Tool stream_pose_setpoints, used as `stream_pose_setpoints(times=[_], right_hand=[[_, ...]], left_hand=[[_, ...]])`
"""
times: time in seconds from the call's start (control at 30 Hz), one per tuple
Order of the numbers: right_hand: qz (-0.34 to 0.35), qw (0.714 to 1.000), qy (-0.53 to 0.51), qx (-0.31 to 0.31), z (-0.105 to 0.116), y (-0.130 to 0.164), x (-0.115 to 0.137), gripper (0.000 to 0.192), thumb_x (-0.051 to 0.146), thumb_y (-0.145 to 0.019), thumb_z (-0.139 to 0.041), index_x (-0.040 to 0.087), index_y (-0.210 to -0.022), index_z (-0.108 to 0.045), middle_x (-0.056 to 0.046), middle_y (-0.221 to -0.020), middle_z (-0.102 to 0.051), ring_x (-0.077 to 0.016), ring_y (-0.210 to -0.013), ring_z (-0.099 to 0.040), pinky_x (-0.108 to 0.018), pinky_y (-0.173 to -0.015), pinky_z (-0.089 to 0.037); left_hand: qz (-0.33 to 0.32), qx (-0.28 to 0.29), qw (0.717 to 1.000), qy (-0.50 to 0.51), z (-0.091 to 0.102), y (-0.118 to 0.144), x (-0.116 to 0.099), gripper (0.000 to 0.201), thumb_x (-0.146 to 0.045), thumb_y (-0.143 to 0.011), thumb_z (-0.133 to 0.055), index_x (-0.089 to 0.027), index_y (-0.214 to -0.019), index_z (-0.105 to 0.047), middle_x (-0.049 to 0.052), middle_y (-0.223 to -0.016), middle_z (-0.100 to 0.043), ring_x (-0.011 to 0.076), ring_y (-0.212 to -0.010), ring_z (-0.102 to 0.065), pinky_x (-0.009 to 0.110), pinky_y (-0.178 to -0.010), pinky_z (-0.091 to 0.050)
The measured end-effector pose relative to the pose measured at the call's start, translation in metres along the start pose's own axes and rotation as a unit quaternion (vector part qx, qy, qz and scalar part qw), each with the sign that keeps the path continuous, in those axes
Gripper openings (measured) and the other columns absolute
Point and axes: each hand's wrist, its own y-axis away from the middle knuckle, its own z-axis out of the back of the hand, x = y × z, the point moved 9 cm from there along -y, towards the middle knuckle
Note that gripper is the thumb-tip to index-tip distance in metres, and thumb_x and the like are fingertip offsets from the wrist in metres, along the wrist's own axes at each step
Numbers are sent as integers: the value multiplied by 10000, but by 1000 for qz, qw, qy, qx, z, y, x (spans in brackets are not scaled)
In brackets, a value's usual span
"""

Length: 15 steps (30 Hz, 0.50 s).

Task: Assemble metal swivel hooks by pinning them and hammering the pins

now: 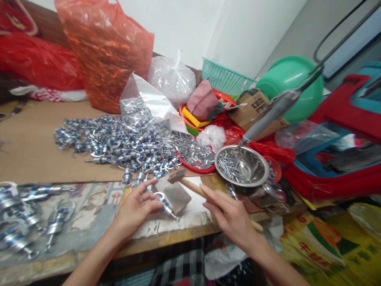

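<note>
In the head view, my left hand (pixel 137 210) has its thumb and fingers at a small blue-and-silver metal fitting (pixel 169 209), which has a curved hook and an eyelet pin. The fitting lies against a grey metal block (pixel 175 196) on the bench. My right hand (pixel 228 210) is wrapped round the wooden handle of a hammer (pixel 193 186). Its dark head is above the block's far edge, just beyond the fitting. A large heap of similar fittings (pixel 119 139) is behind my left hand, and several more fittings (pixel 55 222) lie at the left.
A steel bowl (pixel 262 169) of metal pins and a red dish (pixel 202 169) of small metal parts stand behind the block. A grey tool (pixel 268 113) hangs above the bowl. An orange bag (pixel 110 59), a green basin (pixel 297 85) and a red plastic frame (pixel 336 171) stand around.
</note>
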Motion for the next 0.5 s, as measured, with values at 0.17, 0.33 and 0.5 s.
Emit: stream_pose_setpoints(times=[0.17,0.33,0.5], right_hand=[[21,998,52,33,-10,16,18,437,173,-863,-416,253,-1291,-384,-33,-805,-618,-147,-699,-596,-244,-634,-480],[9,998,56,38,-24,29,18,430,164,-871,-376,244,-1293,-387,-51,-813,-626,-149,-698,-604,-238,-624,-491],[-63,998,-19,7,-27,38,-15,403,214,-849,-435,235,-1251,-446,-60,-973,-641,-167,-837,-621,-257,-722,-506]], left_hand=[[-7,-12,1000,-11,1,0,-1,702,-157,-563,-705,-158,-1190,-388,-39,-619,-653,118,-581,-605,224,-596,-494],[-7,-26,1000,-11,3,0,-2,753,-171,-538,-716,-140,-1208,-374,-43,-599,-647,122,-563,-605,229,-581,-498],[-10,-24,1000,-16,3,0,-1,695,-181,-554,-704,-144,-1181,-406,-32,-626,-659,140,-603,-625,264,-624,-509]])
